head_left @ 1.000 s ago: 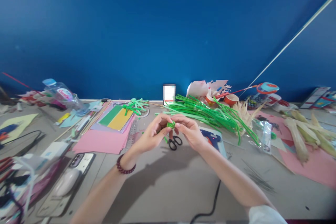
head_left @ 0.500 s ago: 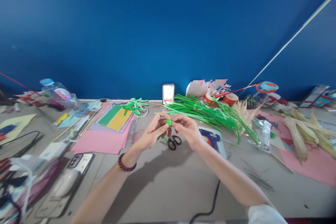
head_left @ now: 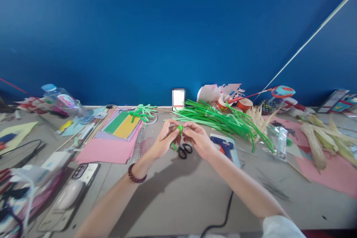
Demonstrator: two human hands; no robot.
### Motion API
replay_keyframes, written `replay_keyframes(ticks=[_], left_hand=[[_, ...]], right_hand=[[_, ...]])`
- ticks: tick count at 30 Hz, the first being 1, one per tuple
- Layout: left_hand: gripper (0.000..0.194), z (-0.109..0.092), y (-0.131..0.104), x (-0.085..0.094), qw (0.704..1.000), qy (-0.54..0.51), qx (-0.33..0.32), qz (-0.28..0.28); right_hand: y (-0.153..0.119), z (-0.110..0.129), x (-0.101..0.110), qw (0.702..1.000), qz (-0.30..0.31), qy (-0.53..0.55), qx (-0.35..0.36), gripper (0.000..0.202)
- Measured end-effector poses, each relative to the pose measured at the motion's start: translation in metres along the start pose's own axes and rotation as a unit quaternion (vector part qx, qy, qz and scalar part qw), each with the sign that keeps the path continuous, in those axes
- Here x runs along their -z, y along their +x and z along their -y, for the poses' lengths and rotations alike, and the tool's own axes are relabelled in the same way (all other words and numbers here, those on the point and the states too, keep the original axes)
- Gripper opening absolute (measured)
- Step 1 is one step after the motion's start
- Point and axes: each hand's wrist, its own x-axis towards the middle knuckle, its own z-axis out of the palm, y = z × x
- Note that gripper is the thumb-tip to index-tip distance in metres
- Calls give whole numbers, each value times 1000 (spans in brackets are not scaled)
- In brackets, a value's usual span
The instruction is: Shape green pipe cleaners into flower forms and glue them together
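Observation:
A small bright green piece (head_left: pixel 180 129), like bent pipe cleaner, is pinched between the fingertips of both hands above the table's middle. My left hand (head_left: pixel 164 139) grips it from the left, with a dark red bead bracelet on the wrist. From the right, my right hand (head_left: pixel 199 139) holds it with thumb and fingers. Black-handled scissors (head_left: pixel 185 151) lie just below the hands, their blades hidden. Beside them a short green stem (head_left: pixel 174 146) shows under my left hand. The fingers partly cover the green piece.
Behind lie green pipe cleaners (head_left: pixel 220 119) and an upright phone (head_left: pixel 179 98). A blue glue gun (head_left: pixel 225 147) rests at right, near corn husks (head_left: pixel 315 145). At left are pink paper (head_left: pixel 104 151), a bottle (head_left: pixel 64 100) and a white-cased phone (head_left: pixel 60 217).
The fingers have shifted slightly around the green piece, and my left wrist has turned and moved a little to the right. Both hands still hold the piece.

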Motion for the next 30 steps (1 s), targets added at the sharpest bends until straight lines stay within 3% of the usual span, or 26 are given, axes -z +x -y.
replay_keyframes(ticks=[3,8,15,22,30], left_hand=[[29,-1,0,0,1000,-5,-3,6],[19,1,0,3,1000,-7,-9,-1],[19,-4,-1,-2,999,-36,-1,-19],[22,-9,-1,-6,999,-14,-3,-40],[26,-11,-1,-6,997,48,-2,-58]], right_hand=[[0,-1,-2,999,-18,-23,31,27],[0,-3,-2,996,-15,-56,62,25],[-1,-3,-2,993,-21,-84,76,27],[-2,-2,-5,991,-12,-107,77,24],[-3,-2,-1,967,-20,-200,158,19]])
